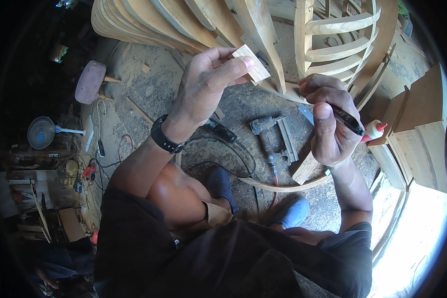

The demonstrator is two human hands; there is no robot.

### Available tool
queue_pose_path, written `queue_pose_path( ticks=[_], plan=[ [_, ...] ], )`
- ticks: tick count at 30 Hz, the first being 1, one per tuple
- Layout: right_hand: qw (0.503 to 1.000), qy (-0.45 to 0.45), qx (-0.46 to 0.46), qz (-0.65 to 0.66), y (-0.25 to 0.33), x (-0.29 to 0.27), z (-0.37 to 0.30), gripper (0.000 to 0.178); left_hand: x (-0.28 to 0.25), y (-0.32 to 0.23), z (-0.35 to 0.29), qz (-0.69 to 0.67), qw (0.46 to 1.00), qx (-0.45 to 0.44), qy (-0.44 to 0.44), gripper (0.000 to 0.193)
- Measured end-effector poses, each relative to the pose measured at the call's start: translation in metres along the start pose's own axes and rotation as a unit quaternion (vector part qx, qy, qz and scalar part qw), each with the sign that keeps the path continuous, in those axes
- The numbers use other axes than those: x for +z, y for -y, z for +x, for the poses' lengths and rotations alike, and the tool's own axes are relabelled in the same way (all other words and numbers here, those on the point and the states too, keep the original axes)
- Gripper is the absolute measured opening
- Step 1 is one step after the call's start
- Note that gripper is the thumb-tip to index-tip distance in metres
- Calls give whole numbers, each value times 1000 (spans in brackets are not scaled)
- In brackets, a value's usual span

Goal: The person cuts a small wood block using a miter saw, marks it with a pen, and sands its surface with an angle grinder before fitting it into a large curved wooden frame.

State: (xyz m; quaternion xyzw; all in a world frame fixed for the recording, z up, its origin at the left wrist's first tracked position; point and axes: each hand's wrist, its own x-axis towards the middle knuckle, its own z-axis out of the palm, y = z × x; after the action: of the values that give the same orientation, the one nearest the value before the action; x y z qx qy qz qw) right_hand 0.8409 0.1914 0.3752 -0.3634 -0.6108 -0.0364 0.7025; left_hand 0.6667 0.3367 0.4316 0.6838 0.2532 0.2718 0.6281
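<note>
My left hand (208, 82) pinches a small flat piece of pale wood (256, 70) between thumb and fingers, raised in front of a curved wooden framework (256, 30). Across from it, my right hand (329, 131) is closed around a black marker-like pen (349, 121). Its thicker end sticks out past the thumb, and its tip is hidden behind the fingers. The pen and the wood are apart. Below and between my hands, a nail gun (270, 141) with an orange hose lies on the floor, beside a short wooden block (305, 168).
A corded power tool (222, 131) lies beneath my left wrist. A curved wooden strip (283, 188) crosses the floor near my feet. On the right are a white bottle with a red cap (375, 130) and stacked boards (422, 144). Leftward are a round-topped stool (90, 82) and a fan (42, 132).
</note>
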Motion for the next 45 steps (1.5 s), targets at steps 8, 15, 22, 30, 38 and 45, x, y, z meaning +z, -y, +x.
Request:
queue_pose_path(
  ticks=[8,15,22,30,38,45],
  plan=[
    [936,24,343,70,8,12,-5,24,6,-1,-5,4,999,7,51,52],
    [956,80,281,-2,12,15,-1,35,6,0,-5,-3,999,-19,45,51],
    [974,114,166,-107,1,17,-10,44,15,3,-6,1,998,-30,62,55],
    [977,93,132,-137,0,17,-11,42,10,13,-4,-28,995,18,95,54],
    [963,43,242,-106,9,8,-3,35,1,16,3,0,994,18,111,44],
    [971,3,204,-120,5,1,1,31,-1,13,3,13,993,21,116,43]
  ],
)
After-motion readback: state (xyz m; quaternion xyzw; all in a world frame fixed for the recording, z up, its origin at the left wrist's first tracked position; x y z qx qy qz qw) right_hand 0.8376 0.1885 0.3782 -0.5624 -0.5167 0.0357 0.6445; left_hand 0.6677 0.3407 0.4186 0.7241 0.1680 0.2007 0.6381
